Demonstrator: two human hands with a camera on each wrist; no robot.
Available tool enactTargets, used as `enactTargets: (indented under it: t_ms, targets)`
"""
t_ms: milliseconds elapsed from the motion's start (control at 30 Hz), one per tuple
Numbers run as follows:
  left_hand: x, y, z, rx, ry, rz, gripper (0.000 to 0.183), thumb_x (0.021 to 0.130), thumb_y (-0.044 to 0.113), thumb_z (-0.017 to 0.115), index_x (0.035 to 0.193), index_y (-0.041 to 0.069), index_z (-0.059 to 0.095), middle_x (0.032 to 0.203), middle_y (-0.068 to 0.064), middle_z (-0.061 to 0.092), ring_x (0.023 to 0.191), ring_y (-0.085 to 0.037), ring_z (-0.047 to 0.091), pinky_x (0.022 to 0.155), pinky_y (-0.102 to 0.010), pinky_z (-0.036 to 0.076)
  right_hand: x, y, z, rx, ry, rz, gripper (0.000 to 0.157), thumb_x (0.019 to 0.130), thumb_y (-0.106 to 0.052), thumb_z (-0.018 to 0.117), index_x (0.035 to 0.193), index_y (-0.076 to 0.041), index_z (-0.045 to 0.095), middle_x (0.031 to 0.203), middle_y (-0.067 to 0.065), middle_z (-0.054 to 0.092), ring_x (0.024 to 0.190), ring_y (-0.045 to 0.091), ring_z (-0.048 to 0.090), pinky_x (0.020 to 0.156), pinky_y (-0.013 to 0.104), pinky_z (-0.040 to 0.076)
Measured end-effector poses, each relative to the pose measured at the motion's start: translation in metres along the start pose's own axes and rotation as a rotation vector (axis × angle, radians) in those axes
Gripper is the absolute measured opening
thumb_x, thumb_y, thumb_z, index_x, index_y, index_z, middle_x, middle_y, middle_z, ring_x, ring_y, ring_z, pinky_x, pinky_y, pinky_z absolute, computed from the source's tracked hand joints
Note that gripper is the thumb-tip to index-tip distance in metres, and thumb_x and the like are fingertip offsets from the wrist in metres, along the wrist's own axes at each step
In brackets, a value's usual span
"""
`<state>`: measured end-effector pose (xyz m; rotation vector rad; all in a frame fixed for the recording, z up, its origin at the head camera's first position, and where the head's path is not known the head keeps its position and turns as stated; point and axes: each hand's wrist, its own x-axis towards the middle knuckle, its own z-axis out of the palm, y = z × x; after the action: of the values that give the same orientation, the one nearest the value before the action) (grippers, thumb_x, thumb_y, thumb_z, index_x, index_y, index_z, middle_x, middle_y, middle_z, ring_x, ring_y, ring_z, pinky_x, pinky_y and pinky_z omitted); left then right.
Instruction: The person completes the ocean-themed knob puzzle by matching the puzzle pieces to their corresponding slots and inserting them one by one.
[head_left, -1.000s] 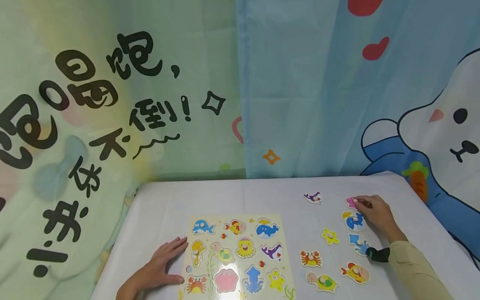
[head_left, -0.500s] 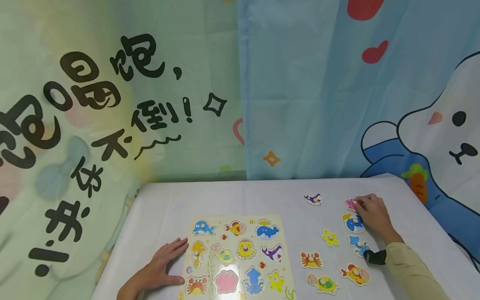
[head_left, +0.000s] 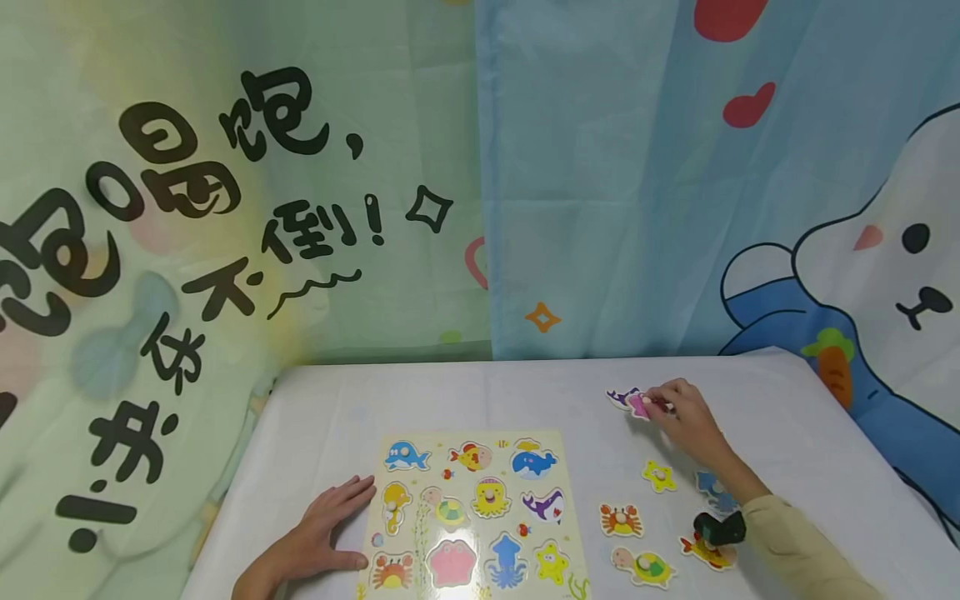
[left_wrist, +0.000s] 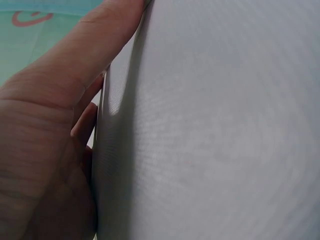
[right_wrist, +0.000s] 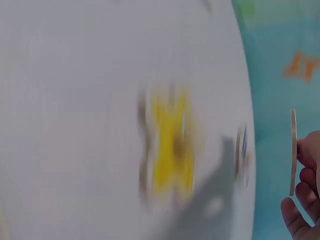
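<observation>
My left hand (head_left: 322, 529) lies with straight fingers against the left edge of the puzzle board (head_left: 468, 475). In the left wrist view, the thumb (left_wrist: 80, 55) lies along the white cloth. Over the back right of the table, my right hand (head_left: 684, 418) pinches a pink puzzle piece (head_left: 639, 406) by its knob. Edge-on in the right wrist view, that piece (right_wrist: 293, 150) shows as a thin strip, clear of the cloth. Behind it lies the purple whale piece (head_left: 618, 397), partly covered. Nearer is the yellow starfish piece (head_left: 660, 475), blurred in the right wrist view.
Loose crab (head_left: 621, 520), turtle (head_left: 651, 568), fish (head_left: 697, 546) and blue squid (head_left: 712, 487) pieces lie right of the board. A black wrist camera (head_left: 720, 528) partly covers the fish. Printed curtains (head_left: 600, 250) hang behind the white-clothed table.
My right hand has lifted the pink piece from the far right and carried it left, beside the purple whale piece. The right arm now covers the blue whale piece. My left hand stays put.
</observation>
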<state>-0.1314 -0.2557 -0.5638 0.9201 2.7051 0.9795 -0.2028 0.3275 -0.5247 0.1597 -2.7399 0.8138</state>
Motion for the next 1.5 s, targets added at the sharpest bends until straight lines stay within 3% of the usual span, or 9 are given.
enactTargets:
  t_ms: [133,467,900,1100,1367,1500]
  targets:
    - [0.0,0.0,0.001,-0.002,0.003,0.012,0.09,0.072,0.048,0.08,0.146,0.01,0.044,0.153,-0.014,0.041,0.14,-0.041,0.031,0.107,-0.001,-0.006,-0.003,-0.036,0.017,0.046,-0.008,-0.074,0.014,0.088,-0.009,0.069,0.1,-0.002,0.069,0.098,0.011,0.055,0.092,0.021,0.05,0.074,0.017,0.049]
    - [-0.001,0.004,0.002,-0.023,-0.017,-0.015,0.09,0.073,0.048,0.08,0.146,0.011,0.043,0.153,-0.015,0.041,0.139,-0.044,0.03,0.106,0.0,-0.006,-0.018,-0.101,0.048,0.127,-0.049,-0.144,0.008,0.087,-0.011,0.07,0.095,-0.008,0.071,0.092,0.001,0.054,0.089,0.012,0.048,0.074,0.021,0.054]
    - [-0.002,0.006,-0.001,-0.033,-0.021,-0.041,0.09,0.073,0.049,0.079,0.146,0.011,0.043,0.154,-0.014,0.039,0.14,-0.045,0.028,0.106,0.001,-0.007,-0.055,-0.184,0.079,0.237,-0.178,-0.302,0.006,0.086,-0.01,0.07,0.092,-0.008,0.07,0.09,-0.007,0.05,0.086,0.002,0.039,0.071,0.016,0.041]
    - [-0.003,0.005,-0.002,-0.019,-0.008,-0.031,0.091,0.072,0.05,0.079,0.146,0.01,0.044,0.153,-0.015,0.041,0.139,-0.046,0.03,0.106,0.001,-0.006,-0.072,-0.213,0.096,0.258,-0.26,-0.309,0.004,0.088,-0.011,0.067,0.091,-0.009,0.07,0.091,-0.007,0.051,0.085,0.001,0.039,0.072,0.016,0.041]
    - [0.0,0.003,-0.002,-0.015,-0.009,-0.013,0.09,0.073,0.05,0.079,0.146,0.012,0.043,0.153,-0.013,0.041,0.139,-0.044,0.03,0.106,0.0,-0.006,-0.093,-0.234,0.115,0.211,-0.249,-0.425,0.004,0.087,-0.013,0.067,0.088,-0.011,0.069,0.089,-0.008,0.051,0.084,0.001,0.039,0.07,0.012,0.041]
    - [0.001,0.002,-0.001,-0.008,-0.015,-0.015,0.09,0.073,0.05,0.079,0.146,0.012,0.043,0.153,-0.013,0.04,0.139,-0.045,0.03,0.106,0.0,-0.007,-0.1,-0.237,0.12,0.212,-0.282,-0.448,0.005,0.089,-0.015,0.066,0.087,-0.012,0.07,0.088,-0.01,0.049,0.083,-0.002,0.039,0.082,0.023,0.051]
